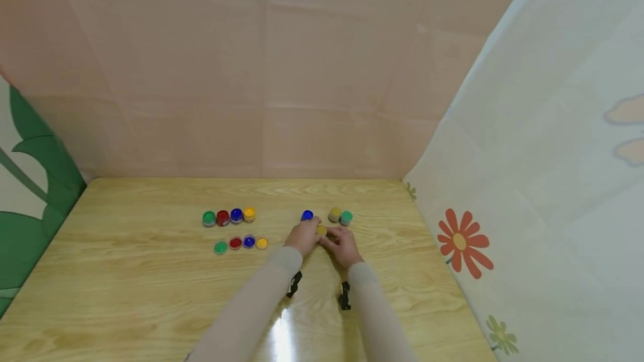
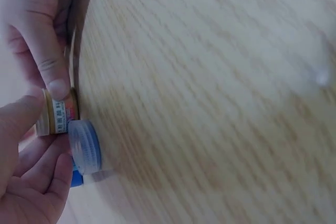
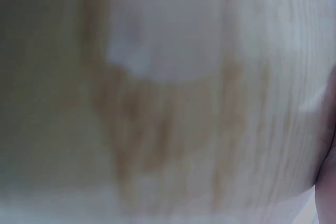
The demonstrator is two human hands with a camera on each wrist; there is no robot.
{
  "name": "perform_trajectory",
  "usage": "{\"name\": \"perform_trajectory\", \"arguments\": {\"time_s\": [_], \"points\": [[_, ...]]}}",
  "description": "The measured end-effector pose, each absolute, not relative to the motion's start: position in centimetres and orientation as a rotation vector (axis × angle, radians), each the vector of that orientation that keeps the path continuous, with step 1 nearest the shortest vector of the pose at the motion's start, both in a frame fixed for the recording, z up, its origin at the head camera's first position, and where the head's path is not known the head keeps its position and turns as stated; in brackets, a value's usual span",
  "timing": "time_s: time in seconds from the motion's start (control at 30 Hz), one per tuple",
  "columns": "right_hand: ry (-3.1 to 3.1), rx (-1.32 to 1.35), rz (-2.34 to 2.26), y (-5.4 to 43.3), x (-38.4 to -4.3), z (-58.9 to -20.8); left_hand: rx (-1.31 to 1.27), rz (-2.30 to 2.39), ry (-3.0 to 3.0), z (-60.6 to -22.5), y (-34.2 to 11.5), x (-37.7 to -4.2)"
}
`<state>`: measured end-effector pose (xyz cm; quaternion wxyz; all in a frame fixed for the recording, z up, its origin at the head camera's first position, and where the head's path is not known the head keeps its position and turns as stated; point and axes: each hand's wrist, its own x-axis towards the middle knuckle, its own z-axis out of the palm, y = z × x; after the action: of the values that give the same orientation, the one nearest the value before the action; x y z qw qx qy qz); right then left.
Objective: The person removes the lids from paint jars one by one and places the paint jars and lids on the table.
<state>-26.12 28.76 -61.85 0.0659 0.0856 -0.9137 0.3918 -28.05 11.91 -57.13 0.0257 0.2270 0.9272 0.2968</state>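
Between both hands is a small paint jar with a yellow-gold top; its printed label shows in the left wrist view. My left hand pinches one end of this jar with thumb and fingers. From the other side my right hand grips the jar, a digit pressed against its label. A clear ribbed plastic piece is beside the left fingers, with something blue behind it. Just beyond the left hand stands a blue paint jar. The right wrist view has only a sliver of hand at its edge.
A gold jar and a green jar stand beyond the right hand. To the left are a row of green, red, blue and yellow jars, and a nearer row of flat colored rounds. Cloth walls border the wooden table.
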Motion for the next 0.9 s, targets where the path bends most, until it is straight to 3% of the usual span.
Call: {"name": "perform_trajectory", "arguments": {"time_s": [0.3, 0.7, 0.9], "points": [[-2.739, 0.274, 1.199, 28.8, -26.2, -62.1, 0.83, 0.878, 2.812, -57.4, 11.4, -28.5], [-2.737, 0.272, 1.209, 28.8, -26.5, -62.2, 0.657, 0.909, 2.866, -57.7, 11.8, -28.4], [-2.696, 0.297, 1.21, 28.9, -26.5, -62.3, 0.762, 0.894, 2.83, -58.1, 11.9, -28.6]]}}
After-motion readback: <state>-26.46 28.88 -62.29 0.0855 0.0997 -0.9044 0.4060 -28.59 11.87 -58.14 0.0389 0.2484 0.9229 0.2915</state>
